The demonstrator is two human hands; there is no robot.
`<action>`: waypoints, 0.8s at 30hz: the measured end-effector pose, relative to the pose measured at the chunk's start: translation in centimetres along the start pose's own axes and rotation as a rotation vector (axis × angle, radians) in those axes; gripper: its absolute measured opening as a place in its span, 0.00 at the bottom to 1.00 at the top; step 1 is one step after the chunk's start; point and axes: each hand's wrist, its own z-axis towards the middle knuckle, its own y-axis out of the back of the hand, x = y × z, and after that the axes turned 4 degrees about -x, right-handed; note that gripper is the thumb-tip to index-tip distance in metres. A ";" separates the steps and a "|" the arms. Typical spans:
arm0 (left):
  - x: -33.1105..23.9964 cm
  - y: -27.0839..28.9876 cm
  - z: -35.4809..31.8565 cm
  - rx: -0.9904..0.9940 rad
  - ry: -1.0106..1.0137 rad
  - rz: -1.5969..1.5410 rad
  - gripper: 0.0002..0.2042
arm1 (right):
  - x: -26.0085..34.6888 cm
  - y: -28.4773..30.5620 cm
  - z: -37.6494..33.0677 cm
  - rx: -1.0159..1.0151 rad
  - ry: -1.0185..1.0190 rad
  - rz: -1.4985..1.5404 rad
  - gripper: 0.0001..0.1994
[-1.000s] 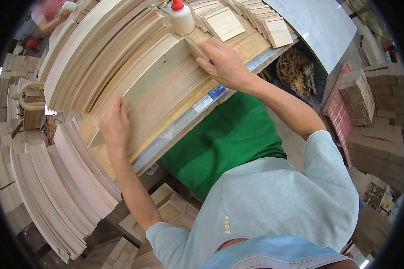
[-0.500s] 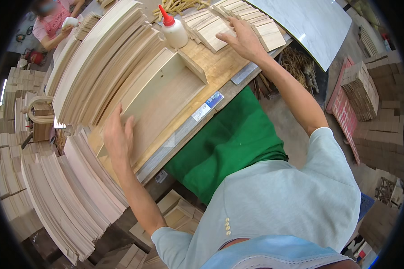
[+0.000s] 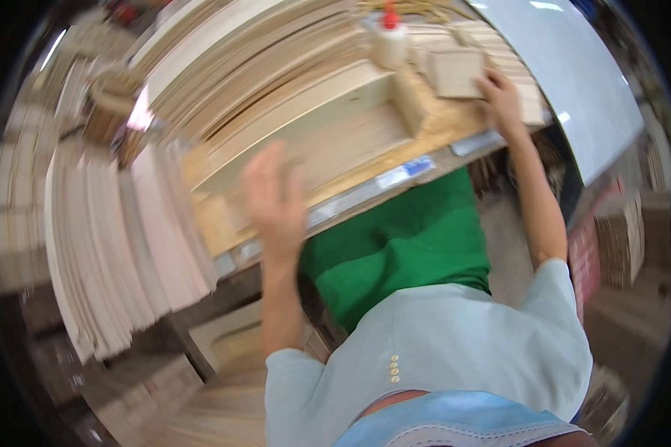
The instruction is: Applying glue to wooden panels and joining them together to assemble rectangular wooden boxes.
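Note:
My right hand (image 3: 501, 103) pinches the right edge of a small square wooden panel (image 3: 456, 74) above the far right of the bench. Rows of similar thin panels (image 3: 528, 93) lie under and beside it. My left hand (image 3: 274, 190), blurred by motion, is over the near side of a long shallow wooden box (image 3: 350, 153), thumb and fingers apart and holding nothing. The box lies lengthwise on the bench, its long back wall and right end piece standing up. Just behind its right end stands a white glue bottle (image 3: 390, 46) with a red tip.
Stacked curved wooden boards (image 3: 261, 71) fill the bench behind the box. More curved boards (image 3: 112, 253) stand at the left. A glossy pale sheet (image 3: 574, 82) lies at the right beyond the bench edge (image 3: 328, 212). Piled wood pieces (image 3: 620, 238) sit on the lower right.
The view has swung, so the bench appears turned and shifted right. My right hand has taken hold of a small wooden panel. My left hand has moved rightward along the box.

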 end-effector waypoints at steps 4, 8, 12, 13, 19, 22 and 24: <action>-4.2 -1.9 -1.4 0.097 0.160 -0.298 0.21 | 4.5 1.8 -3.2 0.025 -0.139 0.643 0.16; -7.8 -3.9 -1.3 0.119 0.361 -0.759 0.20 | 11.1 -1.0 -8.5 0.205 -0.127 0.831 0.14; -8.8 -4.8 -1.6 0.009 0.687 -1.187 0.18 | 13.9 -5.6 -13.4 0.397 -0.211 0.847 0.16; -8.6 -4.6 -2.0 0.026 0.790 -1.165 0.18 | 13.9 -6.5 -14.0 0.456 -0.200 0.847 0.15; -3.0 4.2 -4.6 -0.526 0.751 -0.662 0.17 | 14.8 -6.5 -12.5 0.272 0.301 0.355 0.15; 1.1 10.7 -5.1 -0.568 0.810 -0.094 0.18 | 13.7 -5.9 -10.3 0.155 0.361 0.274 0.18; 3.6 12.9 -5.6 -0.531 0.815 -0.042 0.18 | 13.0 -6.0 -9.7 0.189 0.363 0.241 0.19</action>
